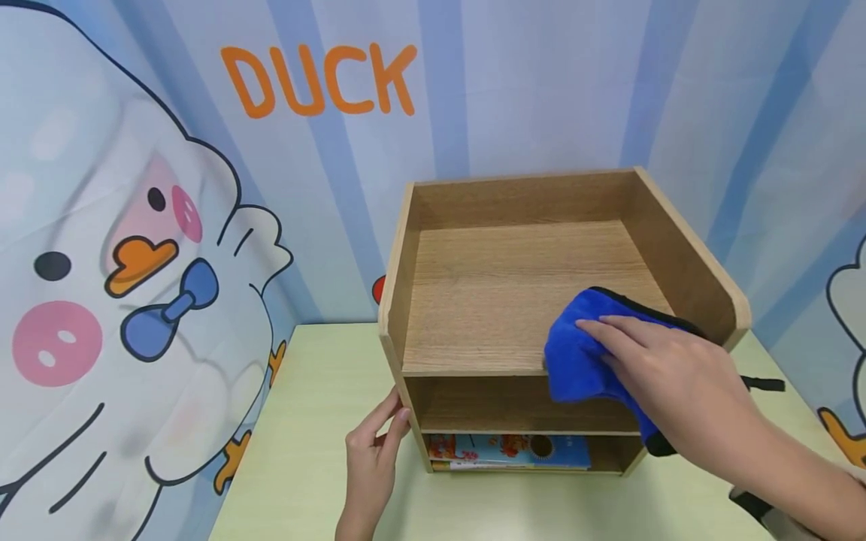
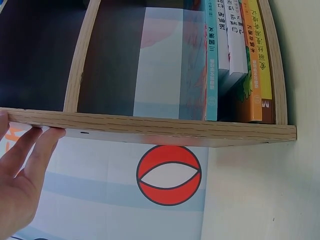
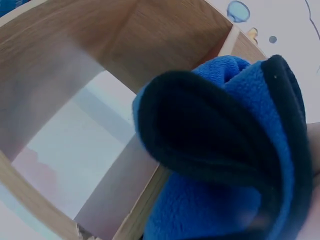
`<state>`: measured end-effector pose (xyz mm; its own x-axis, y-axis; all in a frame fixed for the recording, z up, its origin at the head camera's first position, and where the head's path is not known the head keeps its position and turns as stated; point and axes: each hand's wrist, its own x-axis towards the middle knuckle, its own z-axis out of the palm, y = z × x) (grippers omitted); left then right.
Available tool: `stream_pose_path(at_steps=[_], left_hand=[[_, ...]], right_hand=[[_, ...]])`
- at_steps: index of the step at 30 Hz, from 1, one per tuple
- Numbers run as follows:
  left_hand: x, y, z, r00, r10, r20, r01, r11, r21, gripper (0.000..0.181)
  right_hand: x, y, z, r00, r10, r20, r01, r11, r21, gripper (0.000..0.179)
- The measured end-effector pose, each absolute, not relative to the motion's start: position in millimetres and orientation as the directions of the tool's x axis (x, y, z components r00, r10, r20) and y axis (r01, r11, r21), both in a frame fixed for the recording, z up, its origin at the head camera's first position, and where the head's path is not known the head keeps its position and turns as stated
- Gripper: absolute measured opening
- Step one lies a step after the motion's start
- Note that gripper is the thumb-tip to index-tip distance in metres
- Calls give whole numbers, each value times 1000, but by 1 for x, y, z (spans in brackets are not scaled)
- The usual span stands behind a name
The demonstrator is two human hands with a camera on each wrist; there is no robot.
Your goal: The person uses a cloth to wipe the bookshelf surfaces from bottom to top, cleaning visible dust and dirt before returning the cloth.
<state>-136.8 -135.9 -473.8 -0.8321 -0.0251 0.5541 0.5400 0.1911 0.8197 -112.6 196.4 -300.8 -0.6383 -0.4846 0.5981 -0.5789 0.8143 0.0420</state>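
A small wooden shelf [image 1: 514,300] stands on the table, with a top tray and two tiers below. My left hand [image 1: 373,451] touches the shelf's left side panel near its front edge; in the left wrist view its fingertips [image 2: 52,134] rest against that panel. My right hand [image 1: 683,372] holds a blue cloth [image 1: 585,346] with black edging over the front right of the top tray. Folded and bunched, the cloth [image 3: 215,200] hides part of the shelf in the right wrist view, along with most of the right fingers.
Several books [image 2: 212,65] are in the lowest tier. The pale green table [image 1: 298,436] extends around the shelf. Behind hangs a blue striped curtain [image 1: 541,83] with duck drawings. A black strap [image 1: 764,384] shows beyond the right wrist.
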Motion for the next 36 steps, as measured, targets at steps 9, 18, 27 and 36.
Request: stream_pose_path(at_steps=[9,18,27,36], left_hand=[[-136,-136,-474,-842,-18,539,527,188,829,38],[-137,-136,-473,-839,-22,543,529,197,826,38],[-137,-136,-473,-843,-28,537,522,191,831,37],[-136,-136,-471,-855,-30,517,501,201,842,38]], right_hand=[[-117,196,-297,-612,-551,568,-638,768,58,54],[-119,183,-291,-635,-600,487,-643,759,98,59],[-121,158,-285,-677,-642,358,-641,754,140,78],[-127,135,-286,-650,-675,348,-679,722,132,72]])
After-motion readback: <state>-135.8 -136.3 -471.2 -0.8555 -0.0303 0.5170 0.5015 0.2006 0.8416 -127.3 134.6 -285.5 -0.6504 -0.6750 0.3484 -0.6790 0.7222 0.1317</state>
